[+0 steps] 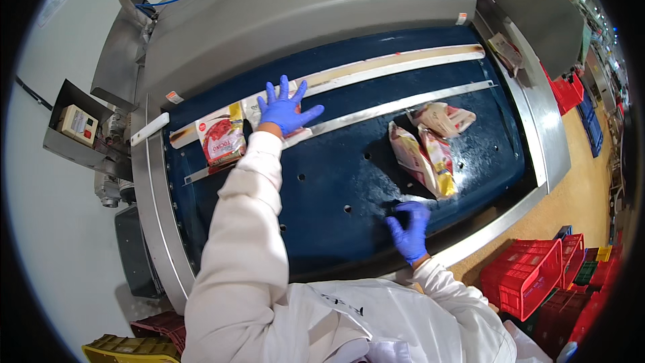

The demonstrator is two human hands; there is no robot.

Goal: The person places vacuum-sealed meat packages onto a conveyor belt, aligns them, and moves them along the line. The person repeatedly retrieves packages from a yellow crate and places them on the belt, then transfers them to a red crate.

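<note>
My left hand (pixel 286 111), in a blue glove, lies with fingers spread on a plastic food packet (pixel 251 111) and covers much of it. To its left, a red-and-white printed packet (pixel 221 136) lies across the metal sealing bar (pixel 393 68) of the vacuum-packing machine. My right hand (pixel 412 229), gloved too, hovers near the belt's front edge with thumb and fingers apart. Just beyond it, two packets, one with a yellow end (pixel 444 176) and one paler (pixel 410 154), lean together. A third packet (pixel 443 118) lies behind them on the dark blue belt (pixel 322 232).
A steel hood (pixel 312 15) rises behind the belt. Another packet (pixel 506 53) sits on the right-hand steel edge. Red plastic crates (pixel 521 275) stand at lower right, and a yellow crate (pixel 128 348) at lower left. A control box (pixel 78 126) juts out at left.
</note>
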